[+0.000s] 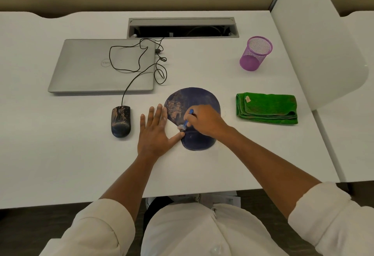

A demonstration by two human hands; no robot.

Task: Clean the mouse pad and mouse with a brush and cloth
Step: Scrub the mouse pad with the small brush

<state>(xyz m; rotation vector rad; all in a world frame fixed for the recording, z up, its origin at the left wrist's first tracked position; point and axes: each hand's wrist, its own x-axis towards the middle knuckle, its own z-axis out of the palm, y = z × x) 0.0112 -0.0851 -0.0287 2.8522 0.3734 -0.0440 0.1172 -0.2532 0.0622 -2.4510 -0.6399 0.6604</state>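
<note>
Mouse pad (199,99): dark blue, thin, rounded, with a raised wrist rest at the near end, lying flat on the white desk (60,164) just in front of the torso. Pale dusty smears across its left half. Probably light and floppy, likely to slide or buckle under brushing unless pinned; best held down at an edge, not lifted.

Brush (187,119): small, blue-handled, pale bristles down on the pad's left near part, dust gathered at the tip. Pinched near the handle's top by the right hand (204,123), fingers curled round it. Light and stiff enough for short strokes; little force needed.

Left hand (154,132): flat, fingers straight and spread, grasping nothing, palm on the desk beside the pad, thumb touching the pad's left edge near the wrist rest. Seemingly there to steady it.

Mouse (120,121): black, corded, streaked with the same pale dirt, left of the pad, just beyond the left hand. Hard, smooth shell, probably slippery; best gripped by the sides. Not yet cleaned, judging by the streaks.

Cloth (267,108): green, folded, soft, to the right of the pad, well apart from the hands, untouched.

Farther back: closed grey laptop (97,67) with the mouse cable (129,61) looped over its lid, purple mesh cup (256,53), open cable tray (182,28).
</note>
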